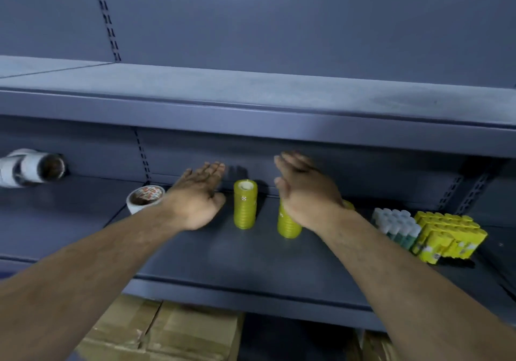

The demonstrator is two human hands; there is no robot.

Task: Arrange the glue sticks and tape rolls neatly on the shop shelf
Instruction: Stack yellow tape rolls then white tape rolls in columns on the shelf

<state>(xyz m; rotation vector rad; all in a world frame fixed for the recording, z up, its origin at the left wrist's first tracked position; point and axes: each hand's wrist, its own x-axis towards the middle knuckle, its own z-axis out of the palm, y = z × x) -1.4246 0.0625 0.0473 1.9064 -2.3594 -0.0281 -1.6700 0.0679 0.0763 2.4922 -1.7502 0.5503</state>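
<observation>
Two upright stacks of yellow-green tape rolls stand on the grey shelf [251, 260]. One stack [245, 204] stands free between my hands. My right hand [304, 190] hovers with straight fingers over the top of the other stack [287, 225], partly hiding it. My left hand [199, 193] is flat with fingers extended, just left of the free stack, apart from it. A white tape roll [143, 197] lies behind my left wrist. Glue sticks with white caps [396, 225] and a yellow pack of glue sticks [449, 237] sit at the right.
A long white roll [28, 167] lies on its side at the far left of the shelf. Another shelf board [251, 103] hangs low overhead. Cardboard boxes [167, 332] sit below the shelf.
</observation>
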